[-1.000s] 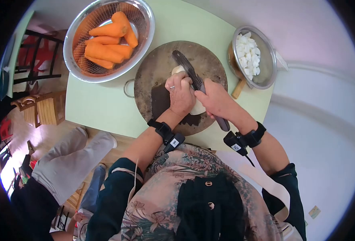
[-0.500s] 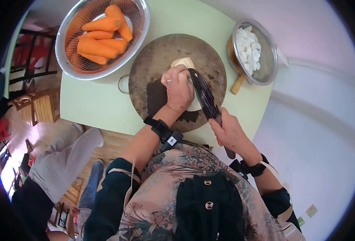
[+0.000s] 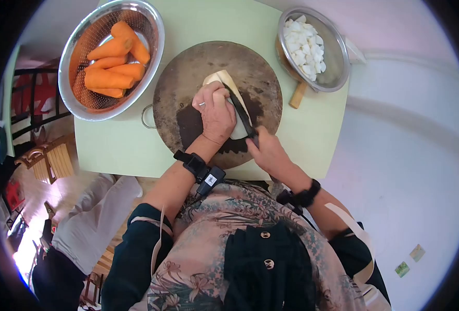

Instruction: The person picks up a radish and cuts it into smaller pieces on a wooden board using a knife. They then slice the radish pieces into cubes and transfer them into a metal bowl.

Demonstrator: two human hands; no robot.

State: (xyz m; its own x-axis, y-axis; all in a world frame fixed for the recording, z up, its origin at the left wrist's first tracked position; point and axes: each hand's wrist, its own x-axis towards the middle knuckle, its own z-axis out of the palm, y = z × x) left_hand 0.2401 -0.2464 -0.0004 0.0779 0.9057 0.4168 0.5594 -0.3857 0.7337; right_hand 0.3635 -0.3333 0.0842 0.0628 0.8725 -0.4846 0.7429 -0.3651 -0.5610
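Observation:
On a round wooden board (image 3: 177,78) lies a pale, peeled vegetable (image 3: 218,78). My left hand (image 3: 216,114) presses down on it with bent fingers, a ring on one of them. The dark knife (image 3: 238,108) is in my right hand (image 3: 271,150), its handle wrapped by the fingers. Its blade stands within the vegetable's length, just right of my left fingers, with a pale strip of vegetable along the blade's right side. The board around them has a dark wet patch.
A metal colander (image 3: 157,49) with several orange carrots (image 3: 110,79) stands at the back left. At the back right is a metal bowl (image 3: 342,62) of white chunks (image 3: 304,46), beside a wooden handle (image 3: 298,95). Another person's light trousers (image 3: 97,223) show at lower left.
The knife has moved left and down into the vegetable, and a strip now shows to its right. The view has shifted, so the board and containers appear further left.

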